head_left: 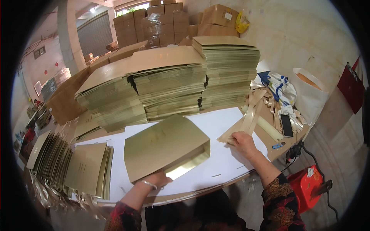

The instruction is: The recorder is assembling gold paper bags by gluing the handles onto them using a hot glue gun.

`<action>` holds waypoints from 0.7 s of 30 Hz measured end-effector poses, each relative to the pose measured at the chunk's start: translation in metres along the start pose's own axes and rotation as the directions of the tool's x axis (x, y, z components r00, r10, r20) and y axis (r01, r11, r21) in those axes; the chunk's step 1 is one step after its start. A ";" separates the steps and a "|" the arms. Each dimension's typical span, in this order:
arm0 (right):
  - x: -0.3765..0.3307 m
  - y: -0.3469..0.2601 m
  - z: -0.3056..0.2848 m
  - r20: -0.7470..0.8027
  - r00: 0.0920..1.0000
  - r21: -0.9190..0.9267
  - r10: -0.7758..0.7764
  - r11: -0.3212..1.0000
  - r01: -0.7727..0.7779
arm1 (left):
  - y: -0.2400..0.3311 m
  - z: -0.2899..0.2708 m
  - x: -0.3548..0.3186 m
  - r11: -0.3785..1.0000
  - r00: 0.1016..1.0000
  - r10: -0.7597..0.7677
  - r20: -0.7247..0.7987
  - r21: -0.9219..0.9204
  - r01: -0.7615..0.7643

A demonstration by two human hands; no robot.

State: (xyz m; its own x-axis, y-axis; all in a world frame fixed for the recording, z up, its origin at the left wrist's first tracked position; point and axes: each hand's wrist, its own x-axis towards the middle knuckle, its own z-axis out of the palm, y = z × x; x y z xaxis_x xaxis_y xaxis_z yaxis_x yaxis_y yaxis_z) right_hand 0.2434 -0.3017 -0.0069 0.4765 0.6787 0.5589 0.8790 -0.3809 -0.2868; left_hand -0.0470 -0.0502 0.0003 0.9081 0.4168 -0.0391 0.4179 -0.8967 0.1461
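A gold paper bag [162,148] lies on its side on the white sheet, its mouth opened toward my lower right. At its near edge, my left hand [156,179] grips the bag, with the thumb by the mouth and the other fingers hidden beneath. To the right of the bag, my right hand [243,143] is closed at the near end of some flat champagne-coloured ribbons [250,117]. Those ribbons run away from me toward a looser heap of ribbons. My right fingertips are partly hidden, and I cannot tell how many ribbons they hold.
Tall stacks of flat gold bags [173,88] stand along the back. Finished-looking bags with ribbon handles [85,169] crowd the left. On the right lie a phone [286,126], a blue cutter [278,145] and a white bag [308,96]. A red stool [306,188] stands below.
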 end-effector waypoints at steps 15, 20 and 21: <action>-0.063 -0.205 0.072 0.691 0.692 0.708 0.209 -0.006 -0.706 | -0.019 0.007 0.023 0.493 0.910 -0.077 0.408 -0.778 0.391; -0.068 -0.215 0.073 0.740 0.643 0.658 0.197 -0.010 -0.753 | -0.012 -0.010 0.011 0.322 0.875 -0.039 0.482 -0.823 0.468; -0.067 -0.218 0.071 0.742 0.643 0.656 0.190 -0.008 -0.754 | -0.016 -0.007 0.009 0.353 0.880 -0.046 0.473 -0.816 0.457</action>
State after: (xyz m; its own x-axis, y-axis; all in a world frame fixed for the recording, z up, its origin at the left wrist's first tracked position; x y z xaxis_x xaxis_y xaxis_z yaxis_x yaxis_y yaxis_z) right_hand 0.0212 -0.2199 -0.0368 0.4874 0.8297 -0.2721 -0.3549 -0.0965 -0.9299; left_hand -0.0454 -0.0307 0.0047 0.7921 0.3375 -0.5086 0.5415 -0.0041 0.8407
